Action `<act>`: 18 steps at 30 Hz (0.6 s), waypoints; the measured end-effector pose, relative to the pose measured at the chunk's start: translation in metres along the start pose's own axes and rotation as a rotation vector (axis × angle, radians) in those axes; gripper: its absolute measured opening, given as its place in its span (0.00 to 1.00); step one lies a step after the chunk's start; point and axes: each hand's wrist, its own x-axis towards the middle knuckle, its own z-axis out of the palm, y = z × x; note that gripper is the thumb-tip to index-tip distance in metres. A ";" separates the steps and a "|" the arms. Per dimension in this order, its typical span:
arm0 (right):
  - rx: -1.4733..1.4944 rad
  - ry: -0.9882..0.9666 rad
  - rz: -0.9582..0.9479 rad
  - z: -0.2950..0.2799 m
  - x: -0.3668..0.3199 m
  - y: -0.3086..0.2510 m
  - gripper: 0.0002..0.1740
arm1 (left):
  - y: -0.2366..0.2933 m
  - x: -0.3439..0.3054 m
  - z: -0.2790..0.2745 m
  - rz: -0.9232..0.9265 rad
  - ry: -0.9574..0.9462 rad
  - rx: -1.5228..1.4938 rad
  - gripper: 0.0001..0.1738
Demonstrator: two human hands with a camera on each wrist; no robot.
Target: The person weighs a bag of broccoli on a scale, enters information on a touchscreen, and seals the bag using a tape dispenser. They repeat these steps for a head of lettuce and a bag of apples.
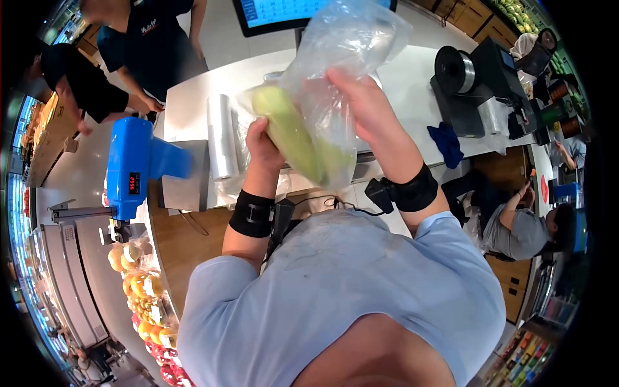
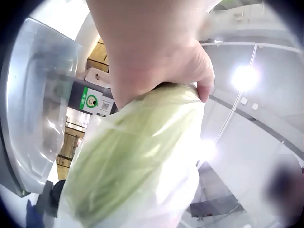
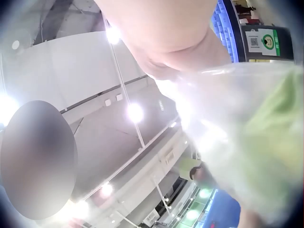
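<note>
A long, pale-green vegetable [image 1: 284, 129] lies slanted inside a clear plastic bag [image 1: 358, 32] in front of my chest. My left hand [image 1: 263, 147] grips it from the left side, thumb up along it. From the left wrist view, the ribbed green surface [image 2: 137, 147] shows through the film, with the hand [image 2: 156, 52] round its near end. On the other side, my right hand [image 1: 369, 109] holds the bag's film, its fingers partly behind the plastic. The loose upper part of the bag puffs out above that hand. In the right wrist view the bag [image 3: 218, 114] hides the fingertips.
A roll of clear bags [image 1: 222, 135] lies on the white counter [image 1: 412, 71] at left, near a blue device [image 1: 126, 168] with red digits. A monitor [image 1: 277, 16] stands ahead. To the right are a black machine [image 1: 464, 109] and a dark-blue cloth [image 1: 445, 145]. People [image 1: 155, 45] stand across the counter.
</note>
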 end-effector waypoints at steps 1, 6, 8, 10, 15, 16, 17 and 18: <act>0.059 0.016 -0.051 -0.003 -0.001 -0.007 0.15 | -0.008 0.003 0.003 0.019 0.023 -0.046 0.43; -0.038 0.078 -0.153 -0.009 0.006 -0.022 0.13 | -0.028 0.019 -0.008 0.197 0.110 0.202 0.40; -0.073 0.030 -0.159 -0.023 0.022 -0.008 0.14 | -0.030 0.025 -0.019 0.251 0.134 0.800 0.40; -0.146 0.015 -0.169 -0.036 0.037 0.009 0.14 | -0.030 0.032 -0.029 0.243 0.125 0.918 0.35; -0.382 0.018 -0.256 -0.064 0.060 0.043 0.16 | -0.039 0.040 -0.031 0.151 0.150 1.558 0.27; -0.460 0.033 -0.238 -0.067 0.061 0.046 0.15 | -0.040 0.038 -0.026 0.156 0.139 1.633 0.27; -0.538 0.049 -0.221 -0.071 0.063 0.049 0.15 | -0.043 0.039 -0.030 0.151 0.156 1.658 0.27; -0.535 0.044 -0.225 -0.072 0.063 0.047 0.15 | -0.043 0.040 -0.029 0.156 0.160 1.662 0.27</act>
